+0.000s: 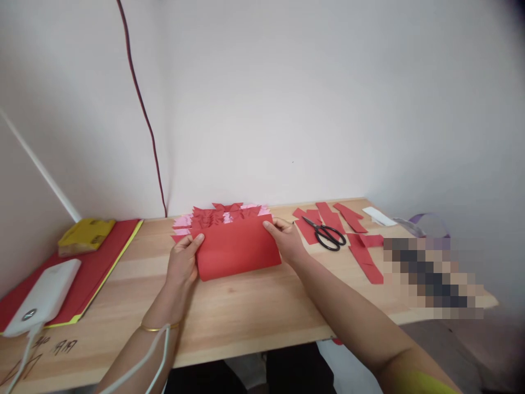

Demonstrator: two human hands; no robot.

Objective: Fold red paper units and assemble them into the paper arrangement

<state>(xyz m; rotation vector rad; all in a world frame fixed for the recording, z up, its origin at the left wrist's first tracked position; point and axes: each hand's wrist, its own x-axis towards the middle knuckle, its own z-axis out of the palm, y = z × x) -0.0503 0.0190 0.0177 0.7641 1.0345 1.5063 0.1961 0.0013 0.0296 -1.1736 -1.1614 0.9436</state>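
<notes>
Left hand [184, 260] and right hand [287, 238] are gripping the red paper sheet's [238, 249] ends | long axis running left-right, tilted | lying on wooden table [246, 312] against white wall [307, 98]

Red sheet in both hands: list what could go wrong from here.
The red sheet, gripped at its edges by the left hand and right hand, may crease. It could crush the folded paper pieces just behind it. The right hand might nudge the scissors lying close beside it.
</notes>
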